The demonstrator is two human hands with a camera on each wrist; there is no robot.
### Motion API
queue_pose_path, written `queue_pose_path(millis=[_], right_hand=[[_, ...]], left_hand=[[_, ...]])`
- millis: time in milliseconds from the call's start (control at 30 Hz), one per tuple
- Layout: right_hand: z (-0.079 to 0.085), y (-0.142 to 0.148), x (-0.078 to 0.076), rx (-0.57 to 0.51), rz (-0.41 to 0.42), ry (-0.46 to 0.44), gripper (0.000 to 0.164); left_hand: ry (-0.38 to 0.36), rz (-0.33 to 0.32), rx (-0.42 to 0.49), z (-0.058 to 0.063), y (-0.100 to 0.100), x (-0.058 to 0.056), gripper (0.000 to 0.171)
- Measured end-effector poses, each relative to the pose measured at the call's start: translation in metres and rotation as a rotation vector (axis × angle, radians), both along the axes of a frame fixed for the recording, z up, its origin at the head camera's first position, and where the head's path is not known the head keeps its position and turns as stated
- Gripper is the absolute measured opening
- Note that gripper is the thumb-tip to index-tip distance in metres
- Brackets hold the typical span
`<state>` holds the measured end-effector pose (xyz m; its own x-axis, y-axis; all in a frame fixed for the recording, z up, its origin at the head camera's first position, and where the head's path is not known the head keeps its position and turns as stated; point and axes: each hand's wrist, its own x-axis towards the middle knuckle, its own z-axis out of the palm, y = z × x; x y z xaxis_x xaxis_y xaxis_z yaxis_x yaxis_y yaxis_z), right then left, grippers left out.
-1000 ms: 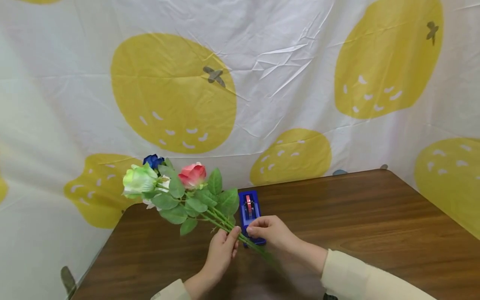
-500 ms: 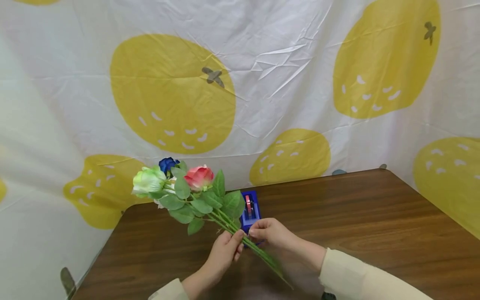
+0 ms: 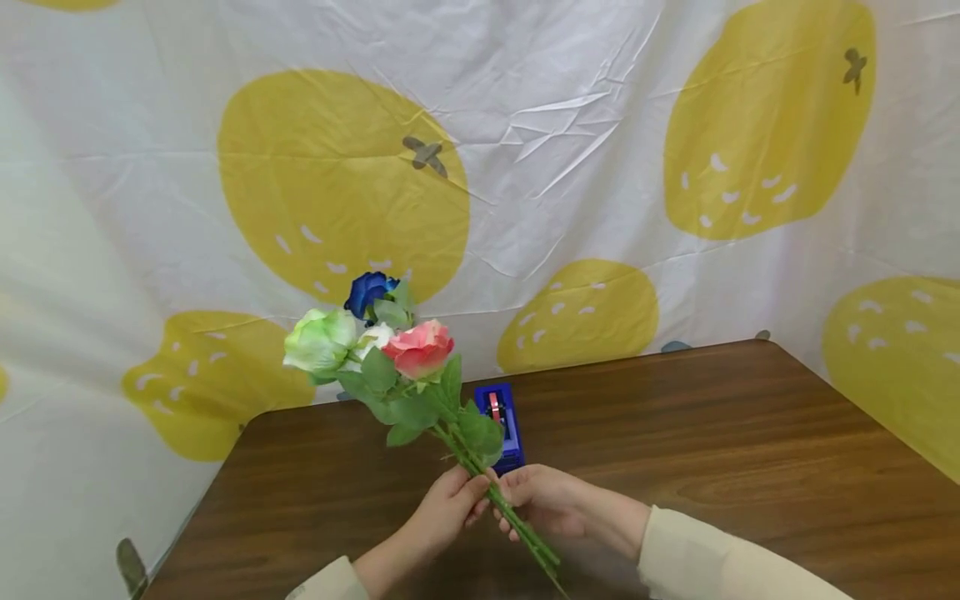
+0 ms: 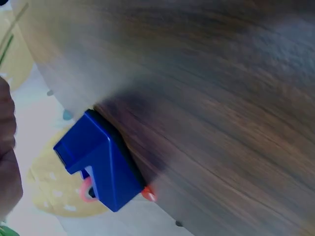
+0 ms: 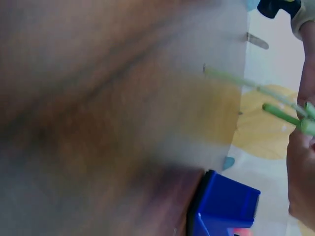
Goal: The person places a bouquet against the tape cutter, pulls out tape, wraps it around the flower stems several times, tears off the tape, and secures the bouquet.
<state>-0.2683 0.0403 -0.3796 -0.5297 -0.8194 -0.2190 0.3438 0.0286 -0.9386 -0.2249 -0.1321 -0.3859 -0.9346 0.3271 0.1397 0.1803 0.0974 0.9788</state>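
My left hand grips a bunch of artificial roses by their green stems. At the top of the bunch are a green-white rose, a blue rose, a pink-red rose and a partly hidden white bloom. My right hand holds the stems just beside the left, its fingertips showing past them. Whether a strip of tape lies between its fingers cannot be seen. Behind the hands stands a blue tape dispenser with a red-pink roll, partly covered by leaves.
The brown wooden table spreads to both sides of the hands. A white cloth printed with yellow lemons hangs behind it and along both sides.
The right hand has left the tape dispenser's front and come down to the stems. The bunch has swung to the right and become more upright, with the blue rose now higher.
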Motion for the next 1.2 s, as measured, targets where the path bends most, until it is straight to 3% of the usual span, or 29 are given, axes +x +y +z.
queue_pose_path(millis=[167,300,400,500,633,767,867,967,1133,1200], right_hand=[[-0.003,0.001,0.005,-0.064,0.138,-0.159,0.022],[-0.01,0.004,0.007,-0.11,0.215,-0.194,0.015],[-0.016,0.005,0.009,-0.118,0.269,-0.204,0.009],[-0.022,0.006,0.013,-0.151,0.315,-0.206,0.016],[-0.029,0.012,0.027,-0.252,0.373,-0.247,0.026],[-0.034,0.018,0.04,-0.319,0.391,-0.26,0.023],[-0.036,0.018,0.045,-0.351,0.34,-0.204,0.022],[-0.038,0.016,0.046,-0.378,0.248,-0.142,0.02],[-0.036,0.017,0.046,-0.394,0.15,-0.026,0.014],[-0.034,0.018,0.046,-0.401,0.131,0.01,0.013]], left_hand=[[0.089,-0.164,-0.004,-0.003,-0.01,-0.001,0.034],[0.136,-0.27,0.074,-0.006,-0.014,-0.001,0.048],[0.093,-0.379,0.15,-0.008,-0.015,-0.001,0.056],[0.029,-0.448,0.181,-0.01,-0.016,-0.001,0.064],[-0.006,-0.55,0.161,-0.01,-0.013,0.001,0.068],[-0.035,-0.644,0.138,-0.011,-0.009,0.004,0.069],[-0.062,-0.624,0.142,-0.01,-0.009,0.003,0.066],[-0.033,-0.567,0.113,-0.01,-0.009,-0.001,0.058],[0.036,-0.373,0.026,-0.009,-0.011,-0.001,0.051],[0.03,-0.296,0.03,-0.007,-0.009,-0.001,0.049]])
